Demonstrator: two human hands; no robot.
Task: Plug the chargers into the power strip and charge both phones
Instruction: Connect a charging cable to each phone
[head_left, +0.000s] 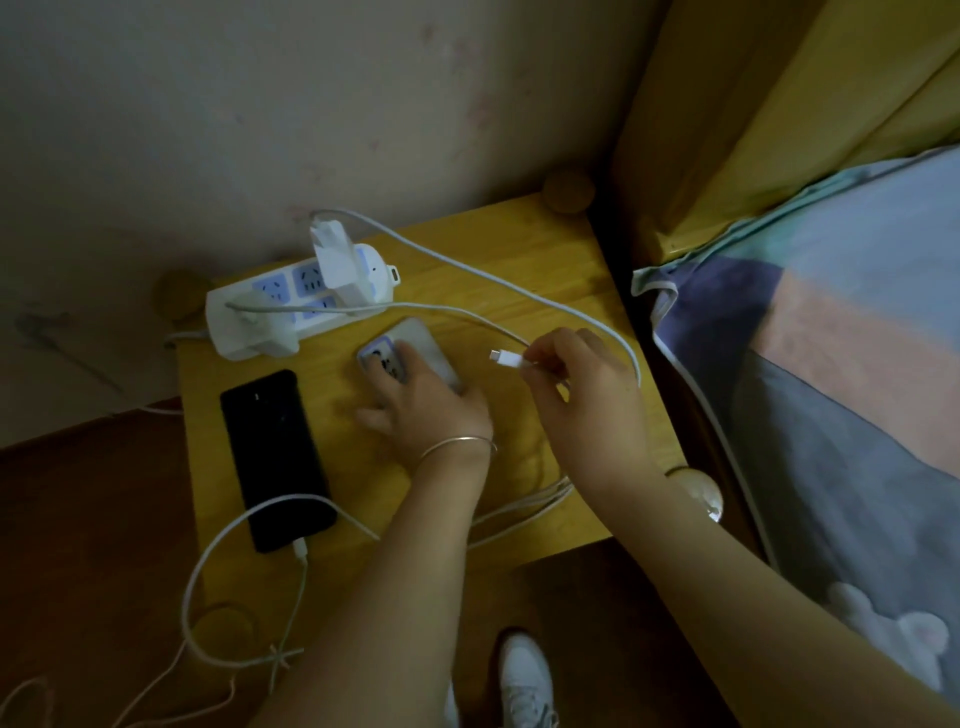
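Note:
A white power strip (234, 317) lies at the back of the wooden nightstand (561, 249), with two white chargers (343, 270) plugged into it. A black phone (275, 457) lies face up at the left, a white cable plugged into its near end. My left hand (426, 410) rests on a silver phone (415, 340) lying back-up in the middle. My right hand (582, 400) pinches the free end of a second white cable, its plug (506, 358) pointing left, just right of the silver phone.
A wall stands behind the nightstand. A bed with a patterned blanket (841, 374) and yellow headboard is at the right. Loose cable loops hang off the table's front edge and over the dark floor. A white shoe (524, 680) is below.

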